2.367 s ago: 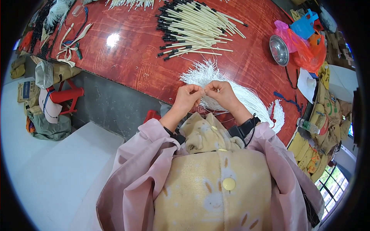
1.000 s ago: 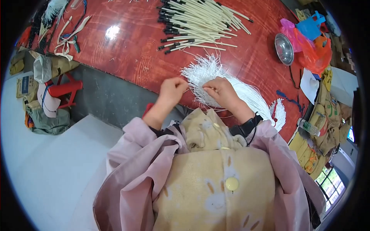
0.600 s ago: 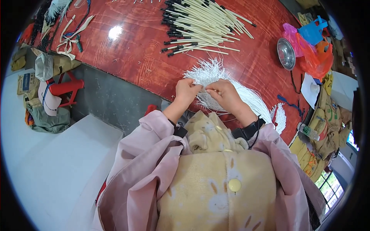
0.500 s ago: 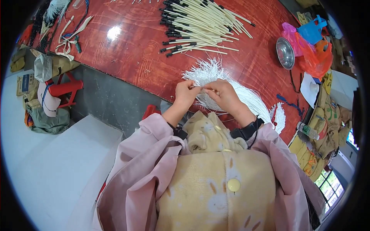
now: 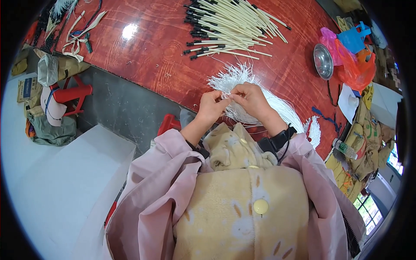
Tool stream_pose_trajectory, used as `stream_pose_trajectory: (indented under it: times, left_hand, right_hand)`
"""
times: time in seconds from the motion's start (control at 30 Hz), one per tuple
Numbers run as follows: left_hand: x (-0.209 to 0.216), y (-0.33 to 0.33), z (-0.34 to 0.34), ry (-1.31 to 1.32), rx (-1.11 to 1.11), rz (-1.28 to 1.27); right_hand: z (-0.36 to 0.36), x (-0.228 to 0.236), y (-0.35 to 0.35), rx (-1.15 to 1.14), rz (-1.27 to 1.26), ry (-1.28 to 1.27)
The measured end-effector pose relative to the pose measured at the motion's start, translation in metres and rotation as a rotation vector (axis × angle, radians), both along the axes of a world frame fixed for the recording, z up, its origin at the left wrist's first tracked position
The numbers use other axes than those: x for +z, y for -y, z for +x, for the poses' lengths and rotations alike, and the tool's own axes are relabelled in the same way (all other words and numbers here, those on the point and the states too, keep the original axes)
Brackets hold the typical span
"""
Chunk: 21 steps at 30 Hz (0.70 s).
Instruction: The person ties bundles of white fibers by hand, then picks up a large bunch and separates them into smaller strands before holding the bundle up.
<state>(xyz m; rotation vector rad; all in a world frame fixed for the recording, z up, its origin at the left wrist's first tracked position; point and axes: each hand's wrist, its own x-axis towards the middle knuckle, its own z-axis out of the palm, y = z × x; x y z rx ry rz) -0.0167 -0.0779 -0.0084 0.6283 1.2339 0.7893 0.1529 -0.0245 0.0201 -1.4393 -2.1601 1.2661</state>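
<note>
Now the left hand (image 5: 211, 106) and the right hand (image 5: 251, 99) are close together, with thumbs and fingers pinched narrow. They seem to hold a thin white string (image 5: 225, 95), but it is so tiny that I cannot tell which way it points. To do this bit well, it helps to pinch softly, pull slowly, and keep the other strings out of the way, as they could tangle. The big white bundle (image 5: 279, 106) lies just past and under the hands, on the red counter (image 5: 145, 56), near its edge. Its fluffy end points away and to the left. Its long line bends to the right and back toward the person, by the right wrist. Farther off, a heap of sticks (image 5: 236, 32) has most black ends to the left
</note>
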Motion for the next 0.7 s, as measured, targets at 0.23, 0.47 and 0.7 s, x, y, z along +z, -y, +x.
stream_pose_trajectory:
  times: [0.23,0.47,0.7]
  left_hand:
    - [0.001,0.002,0.001,0.003,-0.005,-0.010]
    - [-0.016,0.000,0.008,-0.249,-0.043,0.222]
    - [-0.015,-0.002,0.012,-0.296,-0.026,0.262]
  right_hand:
    - [0.000,-0.002,0.004,-0.109,-0.194,-0.086]
    - [0.009,-0.016,0.008,-0.187,-0.372,-0.243]
    - [0.006,-0.008,0.005,-0.181,-0.302,-0.166]
